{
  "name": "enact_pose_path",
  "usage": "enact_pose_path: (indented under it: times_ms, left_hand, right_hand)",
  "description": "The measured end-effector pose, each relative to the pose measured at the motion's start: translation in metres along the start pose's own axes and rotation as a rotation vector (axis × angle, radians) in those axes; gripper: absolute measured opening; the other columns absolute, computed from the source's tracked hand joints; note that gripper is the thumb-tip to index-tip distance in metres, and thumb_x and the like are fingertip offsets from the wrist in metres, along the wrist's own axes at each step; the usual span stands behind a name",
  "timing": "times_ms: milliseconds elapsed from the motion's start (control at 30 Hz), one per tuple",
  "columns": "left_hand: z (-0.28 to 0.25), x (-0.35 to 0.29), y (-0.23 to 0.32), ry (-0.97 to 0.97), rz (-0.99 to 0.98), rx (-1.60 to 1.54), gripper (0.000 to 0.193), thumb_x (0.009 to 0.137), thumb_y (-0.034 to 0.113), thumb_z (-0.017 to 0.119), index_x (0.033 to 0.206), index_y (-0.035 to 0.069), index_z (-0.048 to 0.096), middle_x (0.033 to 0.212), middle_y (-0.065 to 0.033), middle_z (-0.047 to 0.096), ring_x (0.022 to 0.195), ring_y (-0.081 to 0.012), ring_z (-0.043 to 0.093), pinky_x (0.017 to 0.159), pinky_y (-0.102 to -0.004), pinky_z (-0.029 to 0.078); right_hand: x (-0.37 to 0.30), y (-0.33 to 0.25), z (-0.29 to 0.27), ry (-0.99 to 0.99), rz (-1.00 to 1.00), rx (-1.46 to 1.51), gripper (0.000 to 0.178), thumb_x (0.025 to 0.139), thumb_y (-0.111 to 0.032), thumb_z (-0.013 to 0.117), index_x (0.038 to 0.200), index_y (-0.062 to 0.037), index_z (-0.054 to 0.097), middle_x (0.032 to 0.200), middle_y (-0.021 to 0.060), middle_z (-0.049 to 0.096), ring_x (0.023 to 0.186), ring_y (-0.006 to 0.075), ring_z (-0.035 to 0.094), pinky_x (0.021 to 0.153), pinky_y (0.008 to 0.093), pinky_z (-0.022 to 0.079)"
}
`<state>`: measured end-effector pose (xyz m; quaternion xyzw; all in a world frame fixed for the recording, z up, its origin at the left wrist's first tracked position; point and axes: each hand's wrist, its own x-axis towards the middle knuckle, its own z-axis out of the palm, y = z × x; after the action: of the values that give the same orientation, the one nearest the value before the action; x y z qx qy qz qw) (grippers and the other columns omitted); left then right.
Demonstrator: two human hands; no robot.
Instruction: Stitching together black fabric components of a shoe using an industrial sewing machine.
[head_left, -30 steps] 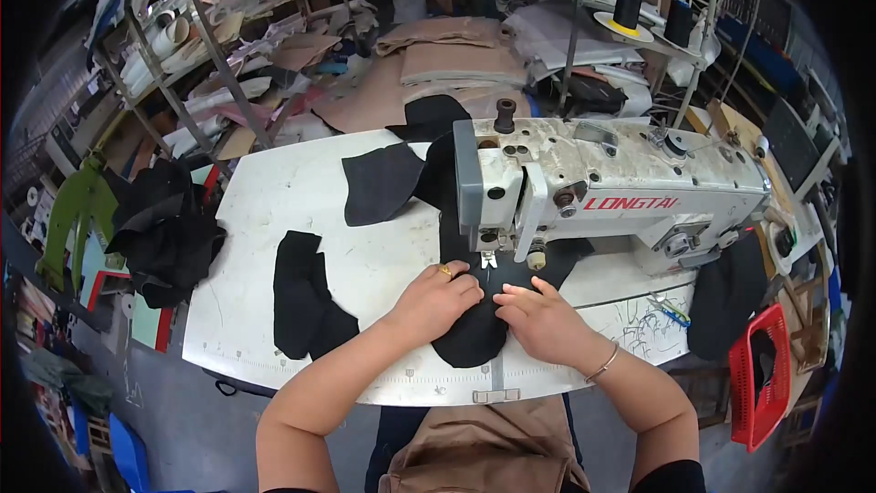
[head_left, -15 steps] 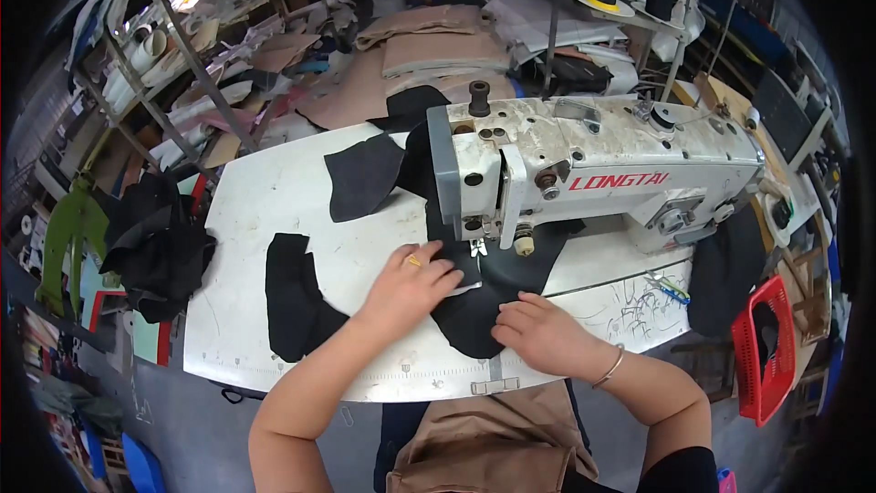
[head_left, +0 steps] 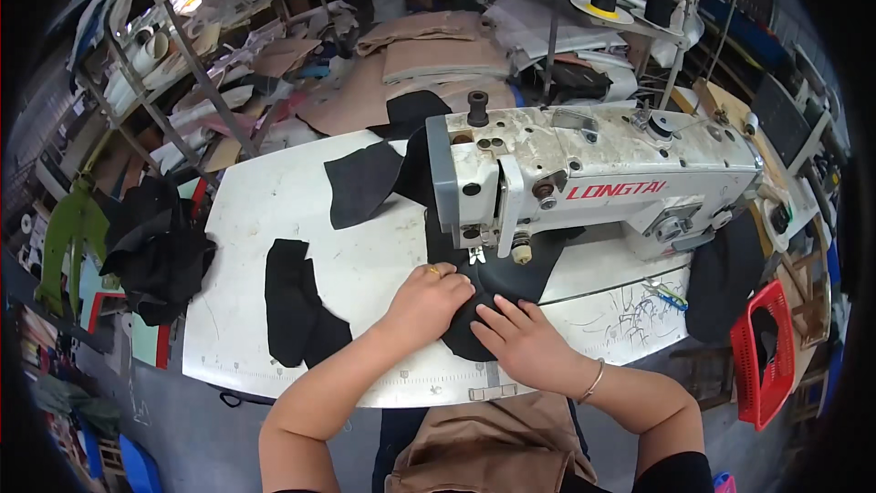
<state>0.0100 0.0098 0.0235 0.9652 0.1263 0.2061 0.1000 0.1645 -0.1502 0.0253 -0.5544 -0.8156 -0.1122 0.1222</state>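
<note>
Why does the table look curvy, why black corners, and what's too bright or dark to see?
Head view: the white table has a bowed front edge, likely from the fisheye lens, whose round picture leaves black corners; head view, upper left: a bright patch glares; head view, middle: the black cloth under the sewing machine is too dark to show much detail.

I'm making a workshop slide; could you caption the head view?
Left hand and right hand on a black fabric piece at an industrial sewing machine.
</note>
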Motion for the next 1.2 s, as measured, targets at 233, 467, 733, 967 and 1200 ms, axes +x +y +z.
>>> enact_pose_path:
  times_ms: [233,467,733,967,1200]
  left_hand:
    - [0.009,-0.009,-0.001,0.047,0.104,0.087,0.027,0.074,0.007,0.06,0.101,0.01,0.064,0.109,-0.0022,0.065,0.113,-0.0234,0.055,0.094,-0.0366,0.043]
    - [0.009,-0.004,-0.01,0.062,0.124,0.082,0.031,0.071,0.004,0.062,0.101,0.011,0.064,0.111,-0.0012,0.064,0.113,-0.0239,0.055,0.093,-0.0367,0.044]
    - [0.014,0.004,-0.025,0.109,0.131,0.071,0.029,0.07,0.004,0.063,0.098,0.011,0.066,0.105,-0.0005,0.066,0.11,-0.0237,0.057,0.09,-0.0346,0.046]
    - [0.017,0.007,-0.033,0.144,-0.267,-0.417,0.019,0.074,0.003,0.063,0.091,0.01,0.07,0.095,-0.0044,0.07,0.106,-0.0263,0.059,0.089,-0.0353,0.048]
    - [0.013,-0.002,-0.032,0.114,0.113,0.047,0.023,0.076,0.001,0.063,0.095,0.011,0.069,0.103,-0.0022,0.068,0.105,-0.0255,0.059,0.09,-0.034,0.049]
  right_hand:
    - [0.0,0.002,0.004,-0.003,-0.041,-0.011,0.033,0.079,-0.012,0.056,0.111,-0.0051,0.06,0.124,0.0122,0.057,0.117,0.0304,0.052,0.095,0.0457,0.041]
    - [0.007,0.006,0.005,-0.014,-0.036,-0.007,0.031,0.081,-0.014,0.055,0.111,-0.0047,0.06,0.122,0.0123,0.058,0.116,0.03,0.053,0.095,0.045,0.041]
    - [0.021,0.021,0.009,-0.061,-0.018,-0.03,0.028,0.082,-0.014,0.054,0.107,-0.0044,0.059,0.122,0.0132,0.057,0.115,0.0303,0.053,0.097,0.0457,0.038]
    - [0.006,0.021,0.008,-0.049,-0.045,-0.083,0.03,0.082,-0.014,0.053,0.11,-0.0038,0.059,0.125,0.0146,0.056,0.115,0.0316,0.053,0.094,0.0442,0.042]
    - [0.001,0.056,-0.01,-0.076,0.379,0.599,0.026,0.076,-0.024,0.072,0.092,-0.0049,0.067,0.095,0.0132,0.068,0.088,0.0281,0.065,0.079,0.0372,0.051]
